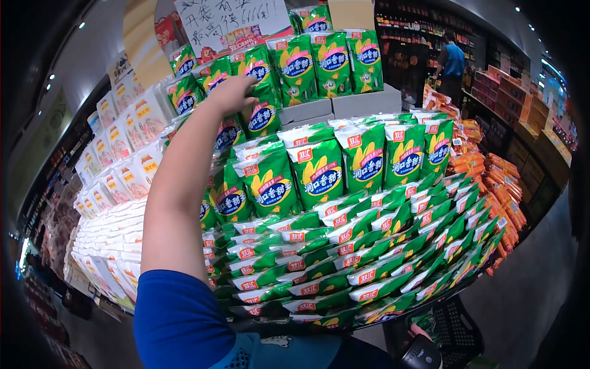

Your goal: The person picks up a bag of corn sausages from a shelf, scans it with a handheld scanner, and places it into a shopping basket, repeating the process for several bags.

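Note:
My left hand (235, 95) reaches up over the display, its arm crossing the left half of the view. Its visible fingers are apart, in front of an upright green snack packet (251, 61), and nothing shows in them. Whether the fingertips touch the packet is unclear. More green packets (317, 172) stand upright in a row below and to the right. At the bottom right, a small skin-toned patch, possibly part of my right hand (420, 333), shows beside a dark rounded object (421, 353) with small lettering. Its fingers cannot be made out.
Stacked green packets (319, 264) fill the front of the display. White packages (132, 175) stand on the left, orange ones (501, 190) on the right. A handwritten sign (233, 21) is above. A black basket (458, 329) sits below. A person in blue (452, 61) stands behind.

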Tool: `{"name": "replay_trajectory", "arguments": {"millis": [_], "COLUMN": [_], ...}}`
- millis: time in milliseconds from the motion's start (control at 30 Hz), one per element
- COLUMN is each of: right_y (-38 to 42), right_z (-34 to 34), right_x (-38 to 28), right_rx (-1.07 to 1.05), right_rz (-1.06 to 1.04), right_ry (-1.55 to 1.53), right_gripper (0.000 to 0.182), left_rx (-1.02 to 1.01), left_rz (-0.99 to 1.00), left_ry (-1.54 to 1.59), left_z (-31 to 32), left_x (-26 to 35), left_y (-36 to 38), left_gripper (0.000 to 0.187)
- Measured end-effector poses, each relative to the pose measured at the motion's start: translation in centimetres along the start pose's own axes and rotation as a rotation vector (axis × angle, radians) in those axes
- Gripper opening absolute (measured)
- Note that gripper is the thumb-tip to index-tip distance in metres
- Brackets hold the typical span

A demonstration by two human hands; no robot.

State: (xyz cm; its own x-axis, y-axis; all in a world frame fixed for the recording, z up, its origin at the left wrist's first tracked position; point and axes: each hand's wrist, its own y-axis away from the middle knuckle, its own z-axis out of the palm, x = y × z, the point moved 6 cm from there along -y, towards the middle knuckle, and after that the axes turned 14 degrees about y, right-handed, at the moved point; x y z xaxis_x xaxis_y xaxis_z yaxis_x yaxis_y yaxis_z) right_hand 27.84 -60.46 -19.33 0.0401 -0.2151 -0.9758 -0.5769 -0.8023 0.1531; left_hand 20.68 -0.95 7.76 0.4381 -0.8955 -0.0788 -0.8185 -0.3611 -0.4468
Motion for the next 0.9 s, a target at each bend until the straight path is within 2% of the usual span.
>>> {"name": "replay_trajectory", "arguments": {"millis": [133, 233, 267, 400, 500, 600, 800, 900], "right_y": [-0.1, -0.1, -0.2, -0.2, -0.2, -0.1, 0.1, 0.1], "right_z": [-0.1, 0.0, 0.0, 0.4, 0.5, 0.3, 0.2, 0.3], "right_x": [-0.7, -0.9, -1.0, -1.3, -1.3, -1.3, -1.1, -1.4], "right_rx": [-0.017, -0.036, -0.044, -0.057, -0.060, -0.057, -0.056, -0.057], "right_rz": [-0.051, -0.055, -0.054, -0.037, -0.029, -0.035, -0.039, -0.045], "right_ry": [0.038, 0.055, 0.052, -0.001, 0.000, 0.018, 0.056, 0.058], "right_gripper": [0.079, 0.079, 0.079, 0.079, 0.079, 0.079, 0.079, 0.078], "left_rx": [0.143, 0.051, 0.031, 0.097, 0.126, 0.111, 0.150, 0.163], "left_rz": [0.053, -0.048, -0.094, -0.044, -0.039, -0.139, -0.024, -0.033], "left_ry": [-0.101, -0.221, -0.209, -0.206, -0.180, -0.129, -0.189, -0.142], "left_z": [-1.3, -0.6, -0.3, -0.4, -0.2, 0.1, 0.4, 0.5], "left_x": [1.9, 2.2, 1.8, 2.6, 2.1, 1.4, 2.0, 2.5], "left_y": [1.5, 2.1, 1.9, 1.2, 1.0, 1.2, 0.8, 0.7], "left_gripper": [0.045, 0.037, 0.028, 0.020, 0.019, 0.017, 0.015, 0.014]}}
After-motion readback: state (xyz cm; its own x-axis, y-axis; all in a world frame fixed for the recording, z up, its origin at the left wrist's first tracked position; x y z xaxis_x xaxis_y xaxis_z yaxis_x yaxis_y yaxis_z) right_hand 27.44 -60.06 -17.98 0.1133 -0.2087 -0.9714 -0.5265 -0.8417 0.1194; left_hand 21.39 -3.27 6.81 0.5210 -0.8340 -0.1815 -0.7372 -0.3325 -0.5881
